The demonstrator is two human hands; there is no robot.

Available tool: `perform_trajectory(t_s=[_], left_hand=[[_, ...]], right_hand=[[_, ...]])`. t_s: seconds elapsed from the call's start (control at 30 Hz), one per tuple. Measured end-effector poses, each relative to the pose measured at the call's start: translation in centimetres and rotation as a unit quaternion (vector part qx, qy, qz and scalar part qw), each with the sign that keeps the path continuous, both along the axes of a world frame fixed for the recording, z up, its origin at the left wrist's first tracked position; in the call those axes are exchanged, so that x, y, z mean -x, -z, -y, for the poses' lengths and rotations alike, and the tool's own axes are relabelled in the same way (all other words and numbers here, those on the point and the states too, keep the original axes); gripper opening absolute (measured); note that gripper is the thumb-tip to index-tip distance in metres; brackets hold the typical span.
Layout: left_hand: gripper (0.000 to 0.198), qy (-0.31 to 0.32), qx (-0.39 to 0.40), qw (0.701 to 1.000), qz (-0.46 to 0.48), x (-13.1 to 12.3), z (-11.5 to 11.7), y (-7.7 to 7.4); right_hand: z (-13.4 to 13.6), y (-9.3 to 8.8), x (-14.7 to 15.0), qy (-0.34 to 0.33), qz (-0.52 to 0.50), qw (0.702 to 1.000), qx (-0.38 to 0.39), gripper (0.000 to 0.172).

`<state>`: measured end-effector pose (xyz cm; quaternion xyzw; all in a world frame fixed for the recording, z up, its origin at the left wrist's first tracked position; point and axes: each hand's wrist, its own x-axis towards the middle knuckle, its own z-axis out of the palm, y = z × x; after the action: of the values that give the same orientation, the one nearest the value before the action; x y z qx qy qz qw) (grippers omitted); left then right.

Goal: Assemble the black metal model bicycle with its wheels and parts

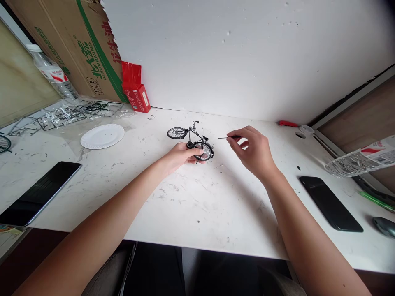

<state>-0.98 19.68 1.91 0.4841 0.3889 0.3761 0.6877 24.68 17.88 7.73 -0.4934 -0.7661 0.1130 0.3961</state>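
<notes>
in the head view, the small model bicycle (196, 135) is at the centre of the frame, its far wheel pointing to the left. the left hand (180, 156) pinches its near wheel, the thumb lying across the spokes and hiding part of them. the right hand (251, 146), right of centre, pinches a thin dark tool (222, 138) between thumb and fingertips, its tip near the bicycle but apart from it. on the white table (173, 213), a dark-screened device (40, 193) lies lower left, a black phone (330, 203) lower right, and a computer mouse (384, 226) at the right edge. a tangle of plastic part frames (77, 113) spreads across the left, in front of a cardboard box (64, 45). as for containers, a paper plate (102, 136) left of centre bears a few specks; a red box (137, 96) stands behind it; a clear bottle (57, 76) is upper left, another bottle (364, 156) at the right edge, contents unclear.
</notes>
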Motion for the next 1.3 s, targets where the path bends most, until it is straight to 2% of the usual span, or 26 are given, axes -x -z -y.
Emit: perform_trajectory(t_s=[0.1,0.17,0.23,0.37,0.53,0.73,1.3], left_hand=[[0.044,0.008,-0.014,1.0,-0.015,0.0,0.1,-0.2],[0.044,0.011,-0.016,1.0,-0.021,0.0,0.2,-0.4],[0.042,0.014,-0.02,0.999,-0.021,-0.1,0.3,-0.4],[0.035,0.016,-0.03,0.999,-0.02,-0.3,0.4,-0.6],[0.031,0.018,-0.033,0.999,-0.037,-0.4,0.6,-1.1],[0.034,0.019,-0.036,0.998,-0.044,-0.4,0.6,-1.1],[0.032,0.031,-0.04,0.998,-0.036,-0.3,0.3,-0.6]], right_hand=[[0.4,0.4,1.2,-0.052,-0.118,0.991,0.037,0.033],[0.6,0.9,1.7,-0.069,-0.154,0.983,0.065,0.041],[0.7,1.5,1.9,-0.071,-0.136,0.986,0.065,0.043],[0.9,2.4,2.1,-0.089,-0.031,0.995,0.034,0.04],[1.3,2.8,2.6,-0.1,0.006,0.995,0.022,0.037],[1.3,2.8,2.7,-0.08,0.022,0.996,0.01,0.036],[0.9,3.2,2.7,-0.099,0.022,0.994,-0.051,0.024]])
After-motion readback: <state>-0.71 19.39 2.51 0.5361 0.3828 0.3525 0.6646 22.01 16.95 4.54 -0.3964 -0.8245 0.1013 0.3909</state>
